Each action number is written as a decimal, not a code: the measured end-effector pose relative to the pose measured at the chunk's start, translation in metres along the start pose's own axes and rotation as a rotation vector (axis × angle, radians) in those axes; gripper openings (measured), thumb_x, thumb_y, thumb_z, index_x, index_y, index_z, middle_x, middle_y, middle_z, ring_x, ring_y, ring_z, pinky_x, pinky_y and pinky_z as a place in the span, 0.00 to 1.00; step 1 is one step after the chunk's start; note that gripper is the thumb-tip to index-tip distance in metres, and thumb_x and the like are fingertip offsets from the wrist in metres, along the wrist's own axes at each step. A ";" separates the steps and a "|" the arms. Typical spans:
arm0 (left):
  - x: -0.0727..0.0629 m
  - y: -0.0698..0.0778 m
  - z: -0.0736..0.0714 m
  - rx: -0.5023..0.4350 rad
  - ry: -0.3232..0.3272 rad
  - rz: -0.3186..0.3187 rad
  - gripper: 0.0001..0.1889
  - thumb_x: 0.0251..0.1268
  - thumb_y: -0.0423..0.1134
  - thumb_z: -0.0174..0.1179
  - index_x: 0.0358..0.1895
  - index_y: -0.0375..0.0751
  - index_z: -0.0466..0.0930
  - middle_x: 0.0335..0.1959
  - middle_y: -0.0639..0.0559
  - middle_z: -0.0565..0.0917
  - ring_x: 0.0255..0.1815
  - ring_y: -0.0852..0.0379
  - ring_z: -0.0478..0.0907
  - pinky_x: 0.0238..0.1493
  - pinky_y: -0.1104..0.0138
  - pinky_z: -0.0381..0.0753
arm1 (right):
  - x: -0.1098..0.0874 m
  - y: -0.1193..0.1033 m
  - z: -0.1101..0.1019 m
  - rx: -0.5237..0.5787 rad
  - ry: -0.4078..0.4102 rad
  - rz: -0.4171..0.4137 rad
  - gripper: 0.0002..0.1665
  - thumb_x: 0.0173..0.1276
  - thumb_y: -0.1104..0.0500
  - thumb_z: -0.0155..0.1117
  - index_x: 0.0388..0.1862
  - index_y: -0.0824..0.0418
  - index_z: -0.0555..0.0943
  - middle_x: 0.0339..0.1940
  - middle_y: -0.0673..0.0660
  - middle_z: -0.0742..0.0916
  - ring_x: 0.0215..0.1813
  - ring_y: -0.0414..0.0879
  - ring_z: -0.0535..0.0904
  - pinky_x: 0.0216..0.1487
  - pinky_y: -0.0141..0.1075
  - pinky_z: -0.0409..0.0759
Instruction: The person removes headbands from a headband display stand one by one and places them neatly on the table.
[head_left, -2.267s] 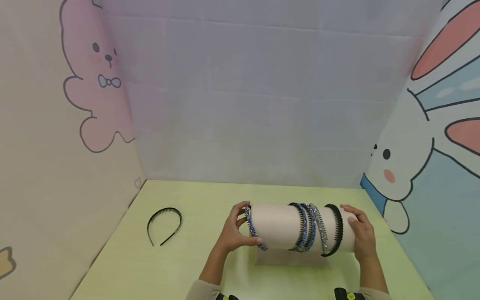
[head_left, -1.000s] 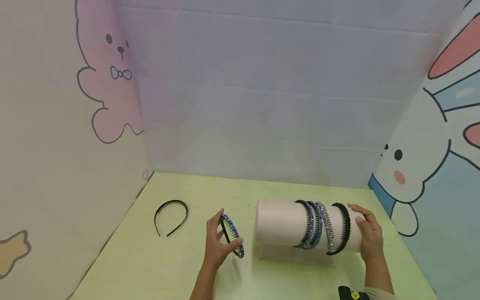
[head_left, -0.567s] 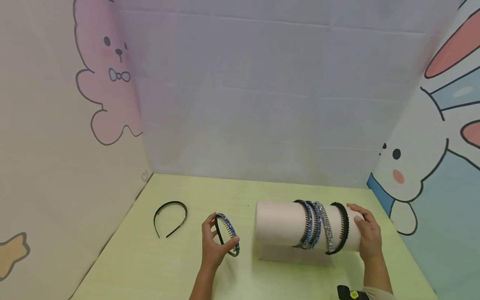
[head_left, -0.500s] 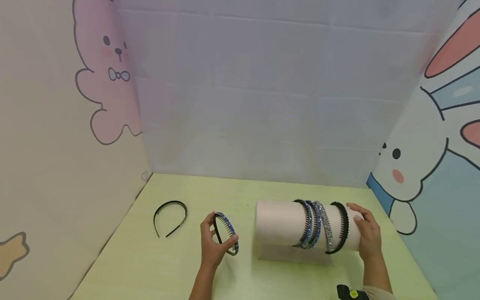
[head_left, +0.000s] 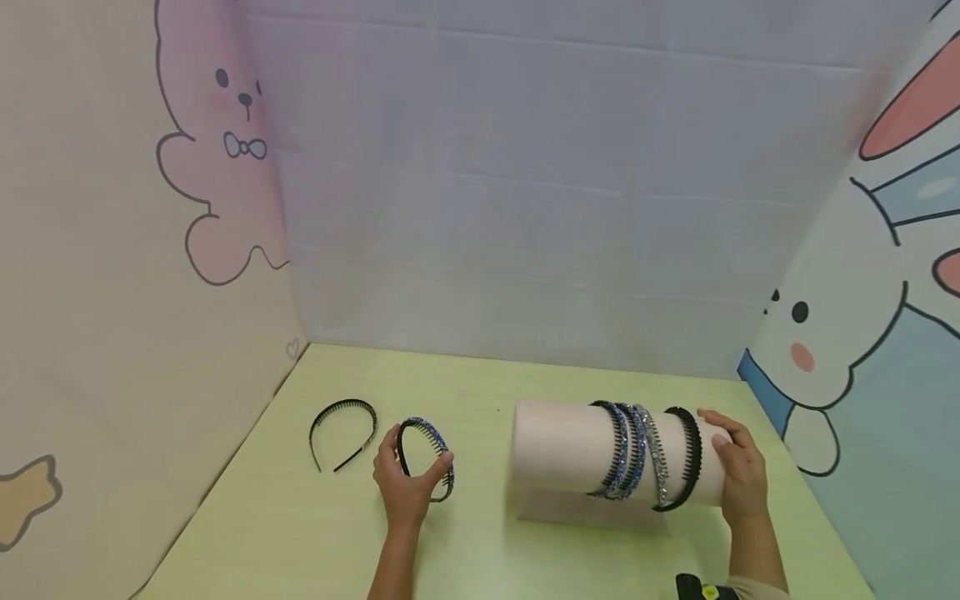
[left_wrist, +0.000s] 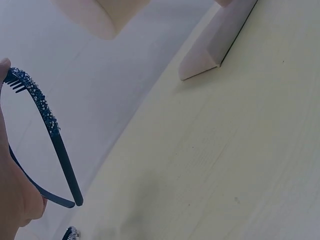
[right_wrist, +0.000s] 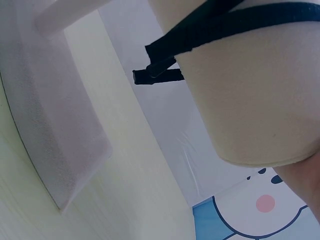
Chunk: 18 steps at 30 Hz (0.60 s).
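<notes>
1. The left hand (head_left: 405, 492) pinches a blue glittery toothed headband (head_left: 429, 428), held above the worktop (head_left: 450, 383), left of its middle.
2. The right hand (head_left: 741, 467) grips the end of a pale display cylinder (head_left: 555, 446) nearest the worktop's right edge; two blue headbands (head_left: 636, 450), a silver headband (head_left: 658, 462) and a black headband (head_left: 695, 458) encircle it.
3. A loose dark headband (head_left: 341, 403) lies toward the far left corner.
</notes>
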<state>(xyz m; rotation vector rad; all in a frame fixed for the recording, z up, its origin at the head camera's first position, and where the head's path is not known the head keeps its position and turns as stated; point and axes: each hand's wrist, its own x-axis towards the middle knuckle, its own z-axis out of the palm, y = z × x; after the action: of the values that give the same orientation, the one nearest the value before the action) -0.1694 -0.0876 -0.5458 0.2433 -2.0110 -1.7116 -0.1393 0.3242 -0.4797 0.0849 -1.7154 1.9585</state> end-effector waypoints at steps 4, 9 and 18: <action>0.005 -0.002 -0.002 0.043 0.060 -0.041 0.49 0.31 0.50 0.79 0.64 0.45 0.65 0.58 0.43 0.66 0.58 0.43 0.56 0.51 0.48 0.60 | 0.000 -0.001 0.000 -0.007 -0.002 -0.001 0.14 0.72 0.67 0.43 0.51 0.73 0.72 0.50 0.47 0.81 0.57 0.42 0.69 0.50 0.29 0.66; 0.013 -0.007 -0.003 0.065 0.078 -0.060 0.49 0.31 0.51 0.79 0.63 0.42 0.65 0.59 0.41 0.64 0.59 0.42 0.55 0.51 0.48 0.61 | 0.000 0.000 -0.001 -0.019 0.007 0.001 0.14 0.72 0.67 0.43 0.51 0.73 0.72 0.50 0.47 0.81 0.57 0.42 0.69 0.50 0.29 0.66; 0.028 -0.019 -0.001 0.198 0.154 -0.099 0.53 0.26 0.60 0.77 0.64 0.46 0.65 0.60 0.39 0.63 0.59 0.37 0.54 0.50 0.39 0.56 | 0.001 -0.001 0.002 0.016 0.013 -0.001 0.14 0.72 0.68 0.43 0.50 0.73 0.73 0.49 0.48 0.82 0.54 0.43 0.71 0.49 0.31 0.68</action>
<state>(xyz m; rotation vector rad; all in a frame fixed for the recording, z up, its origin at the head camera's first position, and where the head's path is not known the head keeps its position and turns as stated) -0.1964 -0.1044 -0.5574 0.5336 -2.0831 -1.5004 -0.1401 0.3229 -0.4787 0.0793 -1.6912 1.9679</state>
